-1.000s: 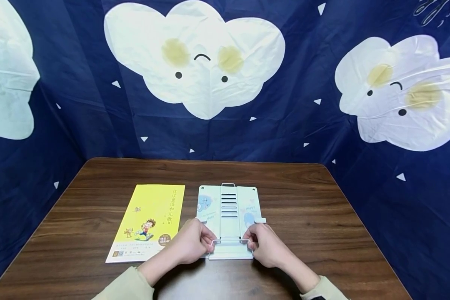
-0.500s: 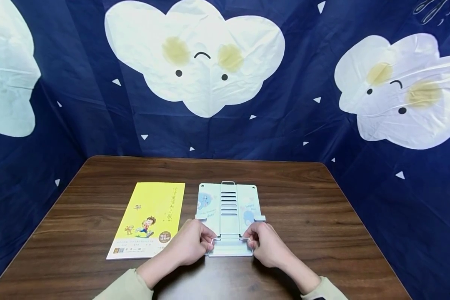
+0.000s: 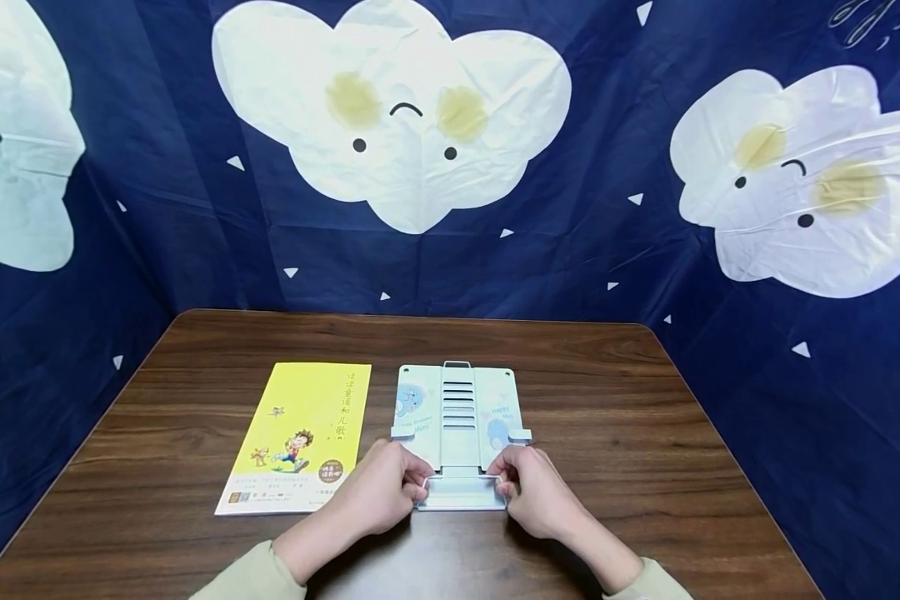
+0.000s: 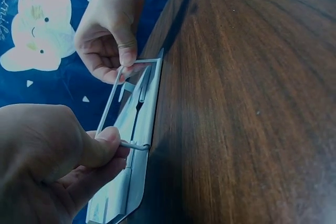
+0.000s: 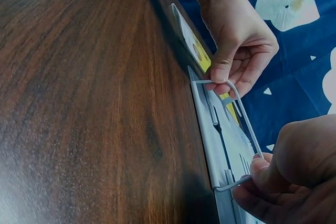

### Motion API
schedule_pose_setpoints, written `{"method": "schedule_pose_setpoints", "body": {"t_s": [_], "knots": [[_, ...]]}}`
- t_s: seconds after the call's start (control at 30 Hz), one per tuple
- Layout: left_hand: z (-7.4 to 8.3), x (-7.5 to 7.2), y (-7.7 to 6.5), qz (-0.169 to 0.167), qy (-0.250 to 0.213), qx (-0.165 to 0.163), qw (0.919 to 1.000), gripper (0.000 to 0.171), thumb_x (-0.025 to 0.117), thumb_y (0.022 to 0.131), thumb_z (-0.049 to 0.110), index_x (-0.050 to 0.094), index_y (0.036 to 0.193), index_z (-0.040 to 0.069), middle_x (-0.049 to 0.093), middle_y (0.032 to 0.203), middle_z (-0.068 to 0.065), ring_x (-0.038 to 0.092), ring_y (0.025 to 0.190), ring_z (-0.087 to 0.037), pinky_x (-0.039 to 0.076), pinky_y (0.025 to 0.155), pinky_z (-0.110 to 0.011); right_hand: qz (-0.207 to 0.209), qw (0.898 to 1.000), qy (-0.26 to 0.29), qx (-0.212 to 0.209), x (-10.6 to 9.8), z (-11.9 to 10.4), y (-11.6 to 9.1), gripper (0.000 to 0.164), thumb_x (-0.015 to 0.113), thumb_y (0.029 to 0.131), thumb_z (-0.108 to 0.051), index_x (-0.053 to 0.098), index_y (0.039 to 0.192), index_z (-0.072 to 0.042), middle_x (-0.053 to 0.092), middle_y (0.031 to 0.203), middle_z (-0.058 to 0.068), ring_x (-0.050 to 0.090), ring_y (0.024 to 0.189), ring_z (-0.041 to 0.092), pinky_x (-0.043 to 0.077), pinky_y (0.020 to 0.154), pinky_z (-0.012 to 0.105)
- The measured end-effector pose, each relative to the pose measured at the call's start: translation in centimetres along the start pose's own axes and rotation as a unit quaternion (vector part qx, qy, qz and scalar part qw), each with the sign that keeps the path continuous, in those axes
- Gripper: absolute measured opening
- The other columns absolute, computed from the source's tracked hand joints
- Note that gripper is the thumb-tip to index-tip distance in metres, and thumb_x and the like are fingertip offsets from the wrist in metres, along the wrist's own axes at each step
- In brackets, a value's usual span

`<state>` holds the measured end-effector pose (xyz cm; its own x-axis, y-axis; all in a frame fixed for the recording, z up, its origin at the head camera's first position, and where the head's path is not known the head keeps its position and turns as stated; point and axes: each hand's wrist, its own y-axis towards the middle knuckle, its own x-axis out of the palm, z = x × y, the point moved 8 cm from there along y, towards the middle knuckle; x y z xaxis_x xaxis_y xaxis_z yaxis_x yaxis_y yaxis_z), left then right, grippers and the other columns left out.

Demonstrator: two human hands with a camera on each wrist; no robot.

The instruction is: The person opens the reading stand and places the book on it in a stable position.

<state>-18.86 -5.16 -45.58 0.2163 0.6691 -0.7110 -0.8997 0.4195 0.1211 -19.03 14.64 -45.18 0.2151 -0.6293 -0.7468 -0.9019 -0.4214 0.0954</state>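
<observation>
A pale mint book stand point(image 3: 459, 417) with cartoon prints and a slotted middle strip lies flat on the table. At its near edge a white wire bracket point(image 3: 461, 477) is raised off the panel, clearly seen in the left wrist view. My left hand point(image 3: 385, 486) pinches the bracket's left corner between thumb and fingers. Its right corner is pinched the same way by my right hand point(image 3: 534, 490). Both wrist views show the bracket point(image 5: 248, 114) spanning the gap between the hands. Part of the stand's lower sides is hidden behind my fingers.
To the left of the stand lies a yellow book point(image 3: 303, 425) with a cartoon child on its cover. The brown wooden table point(image 3: 630, 433) is bounded by a dark blue cloth point(image 3: 607, 242) with white cloud prints at the back and sides.
The head view has shifted slightly, moving the stand and book a little upward in the picture. Both hands keep their pinch on the wire bracket.
</observation>
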Motion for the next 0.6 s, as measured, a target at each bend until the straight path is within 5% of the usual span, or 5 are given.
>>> {"method": "schedule_pose_setpoints", "body": {"t_s": [0.6], "knots": [[0.30,-0.04,-0.26,0.007,0.020,0.026,0.9994,0.018,0.082,0.080,-0.005,0.085,0.095,0.004,0.076,0.078,0.009,0.066,0.075,0.003,0.060,0.072,-0.029,0.011,1.000,-0.001,-0.009,-0.18,-0.24,-0.29,0.033,0.065,0.078,0.024,0.071,0.089,-0.006,0.056,0.071,-0.010,0.052,0.066,0.001,0.048,0.061,0.023]]}}
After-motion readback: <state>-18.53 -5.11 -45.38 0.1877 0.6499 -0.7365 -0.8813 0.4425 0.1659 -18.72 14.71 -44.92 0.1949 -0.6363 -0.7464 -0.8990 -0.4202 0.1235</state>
